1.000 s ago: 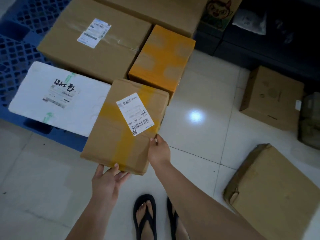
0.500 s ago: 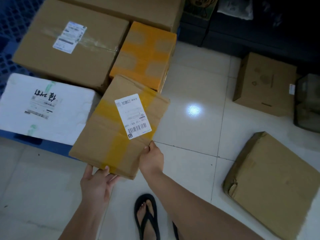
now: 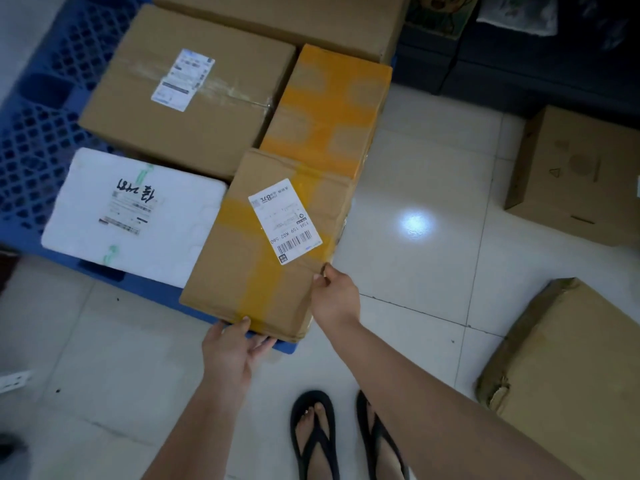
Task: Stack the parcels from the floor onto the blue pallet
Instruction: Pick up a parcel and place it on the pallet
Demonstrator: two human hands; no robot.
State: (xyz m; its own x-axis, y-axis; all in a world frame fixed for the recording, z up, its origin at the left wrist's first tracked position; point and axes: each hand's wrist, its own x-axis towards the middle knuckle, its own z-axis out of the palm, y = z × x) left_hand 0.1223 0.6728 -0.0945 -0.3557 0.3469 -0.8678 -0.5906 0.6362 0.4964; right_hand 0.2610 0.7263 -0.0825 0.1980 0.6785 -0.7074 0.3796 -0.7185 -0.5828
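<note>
A flat brown parcel (image 3: 242, 265) with yellow tape and a white barcode label lies at the near right corner of the blue pallet (image 3: 38, 133), between a white foam box (image 3: 138, 244) and the floor. My left hand (image 3: 230, 351) grips its near edge from below. My right hand (image 3: 334, 297) holds its right near corner. Behind it on the pallet stand a yellow-taped box (image 3: 329, 109) and a large brown box (image 3: 187, 88) with a label.
Two brown parcels stay on the white tiled floor: one at the right (image 3: 571, 174), a battered one at the near right (image 3: 575, 382). Dark furniture (image 3: 519, 64) lines the back right. My sandalled feet (image 3: 346, 434) stand just behind the pallet corner.
The taped parcel has gone from held above the pallet's edge to lying down on the pallet corner beside the foam box. Both hands stay on its near side.
</note>
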